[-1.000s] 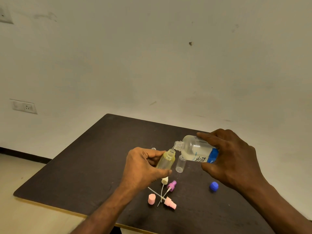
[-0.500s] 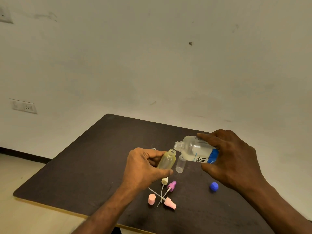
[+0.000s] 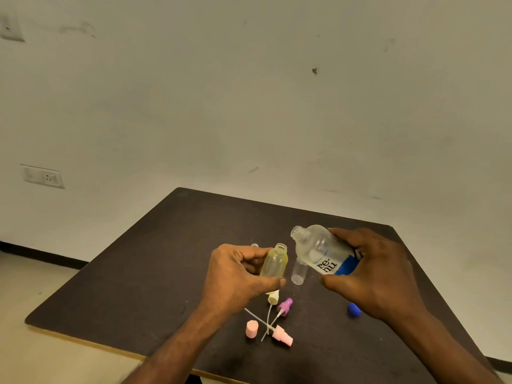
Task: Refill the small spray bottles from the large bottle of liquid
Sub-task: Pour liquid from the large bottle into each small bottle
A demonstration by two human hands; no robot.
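- left hand (image 3: 238, 275) is gripping a small yellow bottle (image 3: 274, 261), thumb and fingers curled round it, holding it uncapped and roughly upright above the table (image 3: 133, 275)
- right hand (image 3: 371, 273) is wrapping round the big bottle (image 3: 318, 252), tilting it so the open neck is pointing up and left, just beside the yellow one's mouth but not touching it
- a clear small bottle (image 3: 299, 274) is standing between the two hands, partly hiding behind the big one
- closer to the person, a cream sprayer (image 3: 273, 297), purple sprayer (image 3: 284, 306) and pink sprayer (image 3: 282, 335) are lying with tubes crossing, pink cap (image 3: 251, 329) sitting just left of them
- blue cap (image 3: 354, 310) is lying on the table by the right wrist
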